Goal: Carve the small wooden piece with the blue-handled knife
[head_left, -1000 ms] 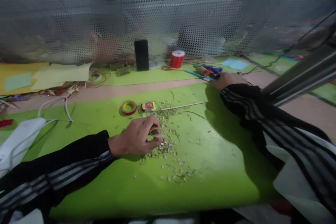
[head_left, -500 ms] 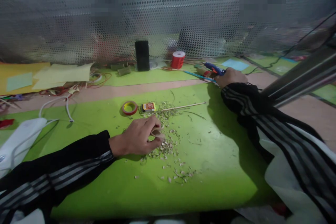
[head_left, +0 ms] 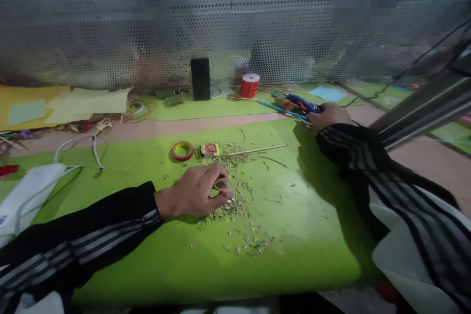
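1. The right hand (head_left: pixel 328 117) is touching the glue gun (head_left: pixel 304 103), which is extending leftward from its fingers, nozzle slanting far-left; those fingers are partly hiding, so I cannot tell their grip.
2. The left hand (head_left: pixel 196 190), well apart, is pinching a tube (head_left: pixel 222 186) between thumb and fingers, near shavings (head_left: pixel 232 209).
3. A blue rod (head_left: pixel 280 109) is lying just on the gun's near side.
4. A stick (head_left: pixel 263 149) is lying between the hands on the counter (head_left: pixel 312 235); tape (head_left: pixel 182 158) and a matchbox (head_left: pixel 209 150) are sitting beyond the left hand.

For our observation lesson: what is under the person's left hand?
Green tabletop and pale shavings show beside the left hand, which holds a short tan tube; whatever that hand covers is hidden.
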`<control>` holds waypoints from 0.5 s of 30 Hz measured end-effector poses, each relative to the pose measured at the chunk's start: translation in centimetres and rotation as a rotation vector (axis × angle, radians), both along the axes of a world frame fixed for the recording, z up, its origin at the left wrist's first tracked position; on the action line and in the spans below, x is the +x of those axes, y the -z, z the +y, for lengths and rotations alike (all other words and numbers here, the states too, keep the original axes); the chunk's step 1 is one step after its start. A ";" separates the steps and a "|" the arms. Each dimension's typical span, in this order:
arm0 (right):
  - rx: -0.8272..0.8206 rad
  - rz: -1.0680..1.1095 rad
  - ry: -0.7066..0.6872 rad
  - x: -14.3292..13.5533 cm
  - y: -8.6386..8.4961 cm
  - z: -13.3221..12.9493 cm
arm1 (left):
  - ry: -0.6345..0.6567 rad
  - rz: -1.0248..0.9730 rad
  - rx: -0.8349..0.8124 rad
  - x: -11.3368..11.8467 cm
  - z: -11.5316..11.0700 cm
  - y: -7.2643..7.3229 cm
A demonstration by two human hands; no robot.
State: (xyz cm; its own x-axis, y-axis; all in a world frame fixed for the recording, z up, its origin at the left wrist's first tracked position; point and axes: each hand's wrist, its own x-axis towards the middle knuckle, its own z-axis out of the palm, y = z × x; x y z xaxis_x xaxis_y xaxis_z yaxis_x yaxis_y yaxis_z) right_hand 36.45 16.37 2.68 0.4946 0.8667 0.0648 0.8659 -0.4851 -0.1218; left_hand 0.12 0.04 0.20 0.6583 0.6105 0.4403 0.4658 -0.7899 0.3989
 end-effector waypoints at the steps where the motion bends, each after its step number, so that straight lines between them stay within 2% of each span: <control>1: -0.005 -0.004 0.004 -0.1 0.0 0.0 | 0.002 -0.003 0.005 0.0 0.0 0.0; 6: -0.054 -0.029 0.006 -0.6 -1.0 -0.3 | 0.005 -0.028 0.036 0.0 0.1 0.2; 10: 0.028 -0.086 -0.074 -2.3 -3.3 -1.4 | 0.018 -0.076 0.056 0.0 0.2 0.1; 12: 0.038 -0.076 -0.171 -4.1 -4.6 -2.5 | 0.023 -0.093 0.097 0.0 0.2 0.0; 15: -0.009 0.016 -0.418 -7.6 -6.2 -5.0 | 0.025 -0.107 0.121 -0.1 0.3 -0.2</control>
